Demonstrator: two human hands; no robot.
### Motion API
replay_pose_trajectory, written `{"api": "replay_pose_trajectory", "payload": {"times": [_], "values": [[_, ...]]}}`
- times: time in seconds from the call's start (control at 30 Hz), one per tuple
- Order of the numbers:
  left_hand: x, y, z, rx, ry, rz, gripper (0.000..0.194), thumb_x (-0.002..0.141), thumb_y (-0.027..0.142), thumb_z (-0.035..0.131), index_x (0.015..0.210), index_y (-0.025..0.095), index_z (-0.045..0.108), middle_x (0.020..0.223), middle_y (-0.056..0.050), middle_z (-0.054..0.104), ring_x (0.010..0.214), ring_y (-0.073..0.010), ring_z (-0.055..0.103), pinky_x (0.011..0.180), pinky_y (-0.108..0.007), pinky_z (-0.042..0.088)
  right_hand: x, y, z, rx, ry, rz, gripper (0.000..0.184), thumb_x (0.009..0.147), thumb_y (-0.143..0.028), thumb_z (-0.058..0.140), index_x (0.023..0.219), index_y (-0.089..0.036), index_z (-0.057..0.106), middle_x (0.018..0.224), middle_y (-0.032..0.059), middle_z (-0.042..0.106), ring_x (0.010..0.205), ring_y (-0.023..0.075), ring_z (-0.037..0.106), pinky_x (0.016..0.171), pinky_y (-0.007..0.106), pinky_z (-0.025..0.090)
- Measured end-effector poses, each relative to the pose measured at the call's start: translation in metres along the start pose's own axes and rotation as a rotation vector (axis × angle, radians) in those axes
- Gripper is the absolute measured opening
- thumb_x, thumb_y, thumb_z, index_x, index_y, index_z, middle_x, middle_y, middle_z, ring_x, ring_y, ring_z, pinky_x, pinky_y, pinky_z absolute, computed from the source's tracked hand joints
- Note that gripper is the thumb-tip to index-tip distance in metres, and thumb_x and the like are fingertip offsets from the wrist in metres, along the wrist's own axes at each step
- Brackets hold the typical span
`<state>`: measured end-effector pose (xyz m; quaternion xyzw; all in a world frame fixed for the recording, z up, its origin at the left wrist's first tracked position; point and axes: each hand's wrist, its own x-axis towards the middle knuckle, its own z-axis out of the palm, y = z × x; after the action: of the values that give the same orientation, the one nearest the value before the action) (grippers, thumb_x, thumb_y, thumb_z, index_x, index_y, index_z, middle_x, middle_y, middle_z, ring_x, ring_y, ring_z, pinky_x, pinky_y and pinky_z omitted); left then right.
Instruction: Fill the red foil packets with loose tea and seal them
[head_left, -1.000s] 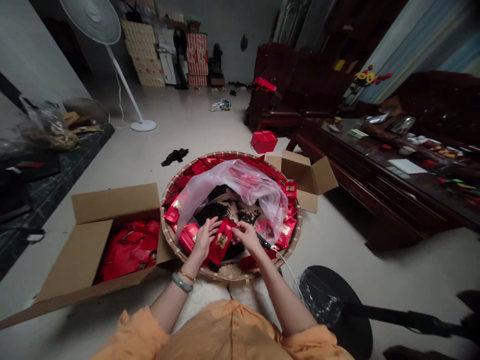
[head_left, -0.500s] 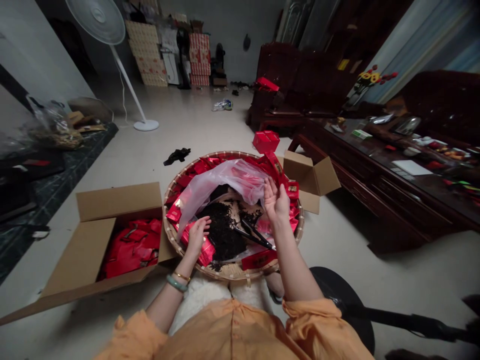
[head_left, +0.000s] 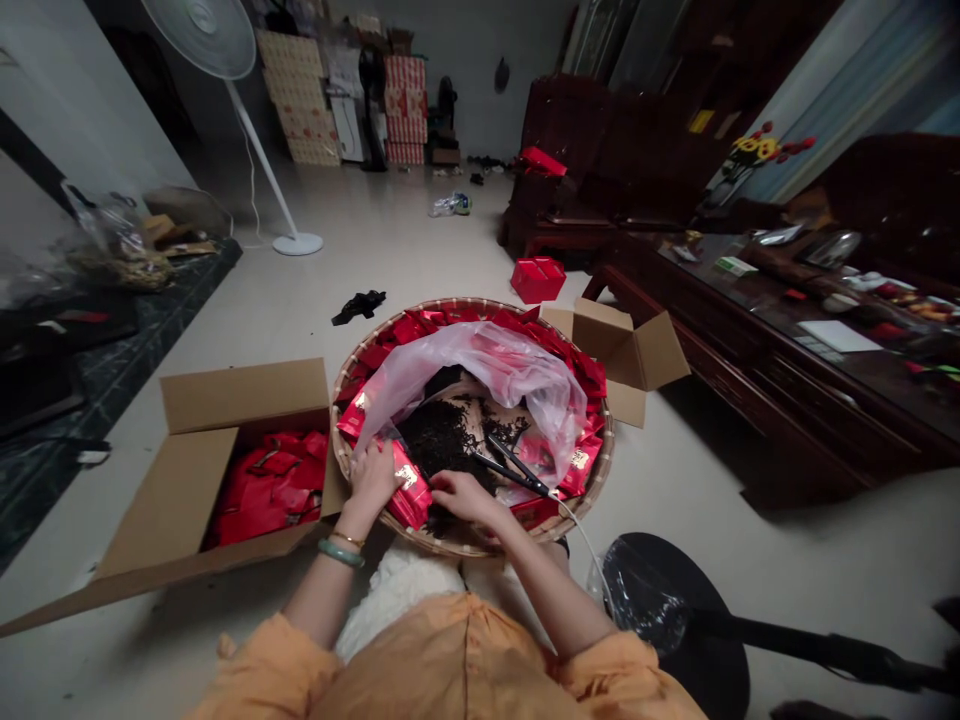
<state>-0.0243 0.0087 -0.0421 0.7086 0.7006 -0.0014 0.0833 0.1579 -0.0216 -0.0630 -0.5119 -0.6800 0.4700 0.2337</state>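
A round bamboo basket [head_left: 472, 548] sits in front of me, holding loose dark tea leaves [head_left: 431, 440] on a crumpled clear plastic bag [head_left: 480, 345]. My left hand [head_left: 375, 478] is closed on a red foil packet [head_left: 410, 497] with gold print at the basket's near left. Close to the packet's right end, over the tea, my right hand [head_left: 466, 497] has its fingers bent together; whatever is between them cannot be made out. Right of the tea lies a black hair straightener [head_left: 517, 470] with a white cord, its plates apart. More red packets [head_left: 589, 455] line the rim.
On the left stands an open carton [head_left: 169, 505] full of red packets. Another open carton [head_left: 619, 350] and a red box [head_left: 538, 280] are beyond the basket. A black round stand base [head_left: 675, 620] is at my right, a dark wooden table [head_left: 750, 330] farther off.
My right hand has come down from the basket's right side to the near middle. My left hand has moved slightly left onto the packet. The upright red packet at the right rim now lies lower.
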Motion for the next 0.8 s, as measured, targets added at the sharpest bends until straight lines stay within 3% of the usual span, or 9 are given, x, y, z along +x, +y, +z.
{"api": "replay_pose_trajectory", "payload": {"times": [0.23, 0.4, 0.53, 0.63, 0.73, 0.8], "values": [[0.003, -0.008, 0.003, -0.153, 0.092, 0.056, 0.055, 0.069, 0.019, 0.063, 0.122, 0.014, 0.047, 0.114, -0.016, 0.054, 0.110, -0.0303, 0.049, 0.092, -0.039, 0.036, -0.005, 0.009, 0.021, -0.214, 0.085, 0.019, 0.042, 0.073, -0.022, 0.060, 0.115, -0.017, 0.058, 0.104, 0.0103, 0.065, 0.091, 0.0214, 0.061, 0.080, 0.030, 0.046], [0.014, -0.017, -0.012, -0.643, 0.182, 0.087, 0.030, 0.070, 0.020, 0.060, 0.098, 0.017, 0.067, 0.093, -0.009, 0.067, 0.092, -0.0250, 0.060, 0.086, -0.034, 0.042, -0.001, 0.014, 0.024, -0.092, 0.193, 0.032, 0.049, 0.075, -0.029, 0.061, 0.122, -0.018, 0.052, 0.105, 0.0098, 0.062, 0.077, 0.0171, 0.059, 0.071, 0.030, 0.048], [0.017, -0.014, -0.026, -1.054, 0.162, 0.080, 0.021, 0.062, 0.027, 0.069, 0.080, 0.018, 0.071, 0.080, -0.006, 0.069, 0.076, -0.0224, 0.062, 0.076, -0.033, 0.047, 0.002, 0.003, 0.018, 0.038, 0.274, -0.046, 0.033, 0.079, -0.029, 0.057, 0.111, -0.021, 0.058, 0.098, 0.0057, 0.062, 0.070, 0.0141, 0.057, 0.067, 0.027, 0.047], [0.010, -0.004, -0.035, -1.082, 0.177, 0.140, 0.018, 0.063, 0.029, 0.070, 0.077, 0.019, 0.072, 0.077, -0.006, 0.069, 0.073, -0.0212, 0.062, 0.070, -0.031, 0.047, 0.001, -0.010, 0.010, 0.055, 0.347, -0.116, 0.020, 0.080, -0.027, 0.056, 0.097, -0.019, 0.062, 0.093, 0.0053, 0.061, 0.077, 0.0161, 0.057, 0.070, 0.028, 0.047], [0.000, 0.006, -0.043, -1.001, 0.191, 0.280, 0.014, 0.068, 0.028, 0.067, 0.078, 0.020, 0.073, 0.079, -0.006, 0.069, 0.075, -0.0205, 0.063, 0.070, -0.029, 0.048, -0.002, -0.021, 0.002, 0.000, 0.552, -0.144, 0.031, 0.076, -0.026, 0.060, 0.106, -0.018, 0.057, 0.103, 0.0096, 0.057, 0.088, 0.0198, 0.055, 0.076, 0.032, 0.047], [-0.005, 0.012, -0.046, -0.954, 0.168, 0.371, 0.014, 0.070, 0.029, 0.066, 0.080, 0.021, 0.073, 0.081, -0.006, 0.070, 0.076, -0.0197, 0.063, 0.071, -0.028, 0.048, -0.004, -0.026, -0.003, -0.020, 0.595, -0.212, 0.035, 0.076, -0.025, 0.060, 0.110, -0.018, 0.055, 0.107, 0.0102, 0.057, 0.093, 0.0207, 0.054, 0.081, 0.034, 0.046]]}}
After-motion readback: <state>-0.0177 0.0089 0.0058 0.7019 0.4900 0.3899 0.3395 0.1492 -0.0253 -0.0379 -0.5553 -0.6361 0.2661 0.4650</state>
